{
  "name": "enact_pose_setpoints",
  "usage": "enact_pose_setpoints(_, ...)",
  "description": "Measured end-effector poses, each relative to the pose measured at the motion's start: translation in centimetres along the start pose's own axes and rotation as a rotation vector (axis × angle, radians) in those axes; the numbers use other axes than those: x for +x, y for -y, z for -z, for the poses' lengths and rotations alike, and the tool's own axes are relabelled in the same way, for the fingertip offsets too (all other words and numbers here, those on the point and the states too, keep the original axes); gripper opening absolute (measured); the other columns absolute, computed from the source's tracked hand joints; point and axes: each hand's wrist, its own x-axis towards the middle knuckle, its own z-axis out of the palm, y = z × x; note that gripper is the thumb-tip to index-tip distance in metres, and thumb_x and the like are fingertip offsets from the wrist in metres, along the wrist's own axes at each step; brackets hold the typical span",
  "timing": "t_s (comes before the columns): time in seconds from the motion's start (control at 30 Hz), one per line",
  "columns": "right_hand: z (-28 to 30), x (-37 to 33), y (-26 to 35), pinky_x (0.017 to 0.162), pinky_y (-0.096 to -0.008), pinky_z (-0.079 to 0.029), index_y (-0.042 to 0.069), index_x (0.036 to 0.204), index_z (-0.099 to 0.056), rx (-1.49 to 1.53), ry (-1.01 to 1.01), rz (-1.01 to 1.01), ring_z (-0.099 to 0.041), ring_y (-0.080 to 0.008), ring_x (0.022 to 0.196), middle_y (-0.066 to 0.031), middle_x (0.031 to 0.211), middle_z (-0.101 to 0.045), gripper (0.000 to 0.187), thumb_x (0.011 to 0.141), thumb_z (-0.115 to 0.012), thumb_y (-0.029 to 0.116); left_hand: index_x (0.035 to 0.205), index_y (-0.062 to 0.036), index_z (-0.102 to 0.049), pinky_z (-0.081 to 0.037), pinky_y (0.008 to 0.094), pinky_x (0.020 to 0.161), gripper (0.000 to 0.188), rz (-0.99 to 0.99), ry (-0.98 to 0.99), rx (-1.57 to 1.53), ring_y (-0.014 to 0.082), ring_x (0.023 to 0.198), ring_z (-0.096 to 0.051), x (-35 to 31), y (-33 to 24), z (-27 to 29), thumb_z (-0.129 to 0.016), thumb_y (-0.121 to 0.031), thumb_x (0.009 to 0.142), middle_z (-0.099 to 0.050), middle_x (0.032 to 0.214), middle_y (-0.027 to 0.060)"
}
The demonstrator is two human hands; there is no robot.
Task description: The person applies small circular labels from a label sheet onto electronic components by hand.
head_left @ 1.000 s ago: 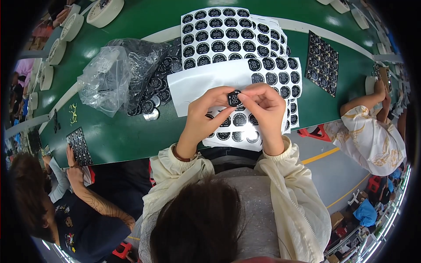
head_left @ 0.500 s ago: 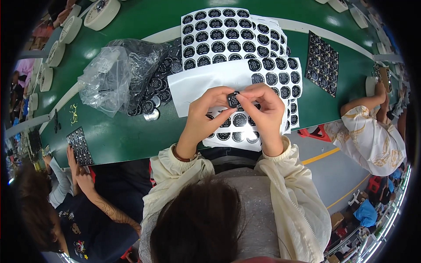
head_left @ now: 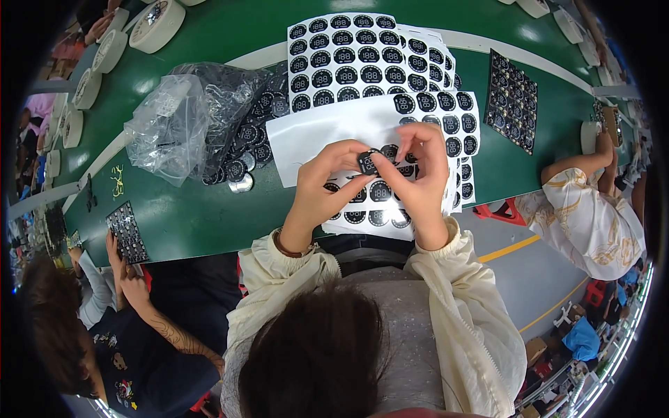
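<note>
Over a white sheet of black stickers point(head_left: 306, 143), I hold up a small round black display disc point(head_left: 366, 164). My left hand point(head_left: 319, 184) pinches it at its left edge between thumb and fingers. The thumb of my right hand point(head_left: 424, 177) presses on the disc's face, while the other fingers of that hand are lifted and spread apart. Part of the disc is hidden by my thumb. The sheet's upper left part is bare white, and rows of round black stickers fill its right side. Farther back lies another sticker sheet point(head_left: 343, 45), on a stack.
To the left, loose black discs point(head_left: 245, 145) spill beside a clear plastic bag point(head_left: 164, 125). A dark panel of round boards point(head_left: 512, 101) lies at right. White round trays point(head_left: 157, 28) line the green table's point(head_left: 209, 223) far side. Co-workers sit left and right; one touches a small panel point(head_left: 127, 233).
My right fingers have lifted off the disc and spread, leaving the thumb on it. The disc has shifted slightly left. The white trays at the back left have moved a little leftward.
</note>
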Motion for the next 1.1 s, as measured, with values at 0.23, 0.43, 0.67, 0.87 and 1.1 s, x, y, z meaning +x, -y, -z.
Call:
enact_pose_setpoints(0.23,0.9,-0.2,-0.7,0.059,-0.0219,-0.04,0.0,0.08,-0.062,-0.084,0.234,0.103,-0.048,-0.0104,0.067,-0.0042,0.077,-0.053,0.008,0.074,-0.067,0.0,0.108,0.0016,-0.055,-0.052,0.0275,0.077,0.04,-0.033,-0.006,0.0,0.0153,0.085,-0.064,0.1,-0.2,-0.1,-0.069,0.005,0.071,-0.065,0.095,0.0091)
enact_pose_setpoints(0.43,1.3,-0.3,-0.9,0.062,-0.0215,-0.038,-0.001,0.082,-0.061,-0.09,0.273,0.087,-0.047,-0.0111,0.067,-0.0056,0.08,-0.053,0.007,0.077,-0.064,0.001,0.106,0.0013,-0.057,-0.052,0.0259,0.075,0.038,-0.073,-0.006,0.085,0.0156,0.084,-0.065,0.0,-0.1,-0.2,-0.07,0.005,0.07,-0.065,0.096,0.0094)
enact_pose_setpoints(0.67,0.3,-0.2,-0.2,0.06,-0.0213,-0.037,-0.001,0.085,-0.063,-0.08,0.174,0.043,-0.046,-0.0104,0.066,-0.004,0.077,-0.053,0.007,0.078,-0.062,0.001,0.105,-0.0006,-0.06,-0.05,0.0281,0.072,0.037,-0.271,-0.198,0.498,0.0158,0.083,-0.063,0.2,-2.1,1.5,-0.07,0.003,0.069,-0.064,0.093,0.0097)
enact_pose_setpoints(0.87,0.8,-0.2,-0.8,0.061,-0.0224,-0.039,0.001,0.089,-0.064,-0.148,0.223,-0.018,-0.049,-0.0113,0.07,-0.0041,0.08,-0.053,0.012,0.077,-0.063,0.002,0.107,-0.0044,-0.061,-0.044,0.031,0.074,0.037,-0.097,-0.554,0.858,0.0221,0.078,-0.055,-1.3,-2.1,8.2,-0.067,-0.001,0.07,-0.059,0.09,0.0082)
enact_pose_setpoints(1.1,0.0,-0.3,-0.7,0.065,-0.0274,-0.044,0.004,0.092,-0.064,-0.483,0.286,0.26,-0.054,-0.0166,0.077,-0.0057,0.085,-0.054,0.021,0.071,-0.068,0.003,0.105,-0.0048,-0.062,-0.039,0.0363,0.084,0.033,-0.133,-0.607,1.126,0.0282,0.09,-0.052,-2.5,-3.0,8.9,-0.063,-0.003,0.072,-0.057,0.097,0.0109)
